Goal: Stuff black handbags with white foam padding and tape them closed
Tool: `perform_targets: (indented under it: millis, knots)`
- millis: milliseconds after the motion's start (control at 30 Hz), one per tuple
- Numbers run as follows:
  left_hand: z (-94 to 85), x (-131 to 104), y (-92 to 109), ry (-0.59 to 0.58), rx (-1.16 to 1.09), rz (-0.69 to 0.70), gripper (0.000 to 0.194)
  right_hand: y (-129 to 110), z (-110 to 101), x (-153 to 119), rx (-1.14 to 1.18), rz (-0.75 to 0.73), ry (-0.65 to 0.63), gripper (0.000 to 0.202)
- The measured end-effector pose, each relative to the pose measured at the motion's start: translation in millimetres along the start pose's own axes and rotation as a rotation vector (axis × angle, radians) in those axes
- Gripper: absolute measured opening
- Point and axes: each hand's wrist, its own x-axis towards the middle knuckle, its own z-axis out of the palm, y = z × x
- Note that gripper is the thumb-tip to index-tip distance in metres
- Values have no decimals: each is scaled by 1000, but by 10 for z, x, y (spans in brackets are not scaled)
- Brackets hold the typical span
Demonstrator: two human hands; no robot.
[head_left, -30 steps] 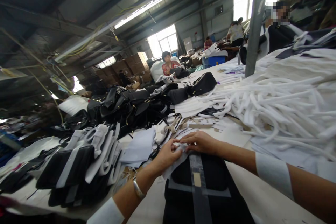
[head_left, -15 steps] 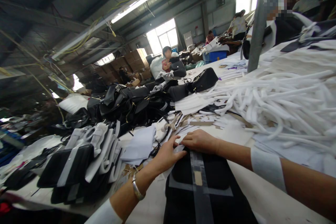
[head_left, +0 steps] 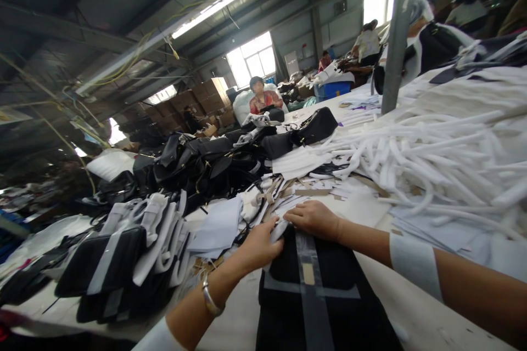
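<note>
A black bag [head_left: 284, 307] lies in front of me, with a clear band down its middle and a small beige label [head_left: 308, 274] under the band. At the bag's far left corner, my left hand [head_left: 259, 244] is closed on a whitish wrapped strip [head_left: 280, 229], thumb and fingers pinching it. My right hand [head_left: 310, 220] rests at the bag's far edge, its fingers curled together at the other end of the same strip. What its fingertips hold is partly hidden.
Banded black bags [head_left: 123, 263] with white wrapped handles are stacked at left. Beyond lie a heap of black bags [head_left: 206, 162], paper sheets [head_left: 218, 227] and card scraps. White foam strips [head_left: 420, 159] cover the right side near a metal post [head_left: 396, 38]. A person [head_left: 263, 100] sits across the table.
My left hand has closed from a spread thumb and fingers onto the whitish strip. My right hand has barely moved. The person across the table has lowered a dark bag.
</note>
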Motion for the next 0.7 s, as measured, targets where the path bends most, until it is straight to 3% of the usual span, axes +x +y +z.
perform_targets:
  millis: [100, 167, 333, 533, 600, 700]
  knots:
    - [-13, 43, 1, -130, -223, -103, 48, 10, -22, -38, 15, 7, 17, 23]
    - [27, 91, -33, -143, -363, -162, 54, 16, -28, -55, 34, 13, 29, 24]
    - [151, 160, -160, -71, -546, -208, 34, 24, -29, -69, 103, 37, 57, 25]
    - [207, 113, -204, 71, -560, -182, 35, -60, -129, -131, 162, 75, 48, 31]
    - [230, 103, -214, 96, -546, -179, 36, -124, -233, -295, 184, 179, 83, 33]
    - [269, 84, -255, 86, -540, -181, 38, -217, -482, -786, 196, 478, 251, 31]
